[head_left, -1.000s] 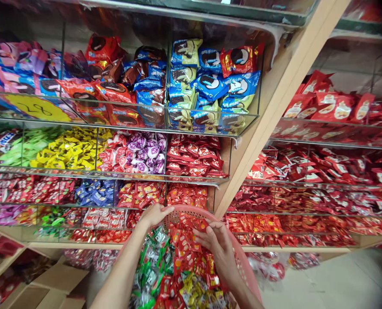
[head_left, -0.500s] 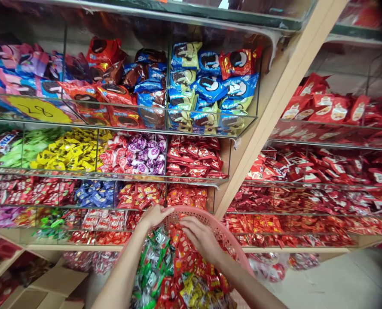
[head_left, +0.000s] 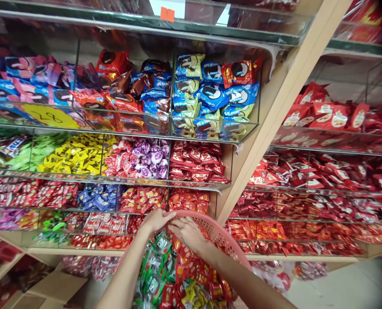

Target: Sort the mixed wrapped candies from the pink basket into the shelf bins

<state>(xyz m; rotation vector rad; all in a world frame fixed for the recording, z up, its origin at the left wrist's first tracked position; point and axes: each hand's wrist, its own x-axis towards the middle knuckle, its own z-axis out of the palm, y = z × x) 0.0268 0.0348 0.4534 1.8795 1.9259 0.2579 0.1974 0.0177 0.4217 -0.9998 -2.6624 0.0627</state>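
Note:
A pink plastic mesh basket (head_left: 217, 231) fills the lower middle of the view, heaped with wrapped sweets. Green-and-silver packets (head_left: 152, 270) lie on its left side and red packets (head_left: 191, 262) on its right. My left hand (head_left: 157, 221) curls over the basket's far rim and grips it. My right hand (head_left: 187, 231) lies just beside it, fingers curled against the red packets by the rim. Whether those fingers hold a packet is hidden.
Glass-fronted shelf bins (head_left: 139, 159) packed with wrapped biscuits and sweets stand directly ahead, a short way past the basket. A wooden upright (head_left: 268, 124) divides them from red-packet shelves (head_left: 319, 184) on the right. Cardboard (head_left: 57, 285) sits low left, and floor (head_left: 335, 292) shows low right.
My right hand has moved left, closer to my left hand, and now lies near the rim. My left hand stays on the rim. The shelves sit slightly lower in view.

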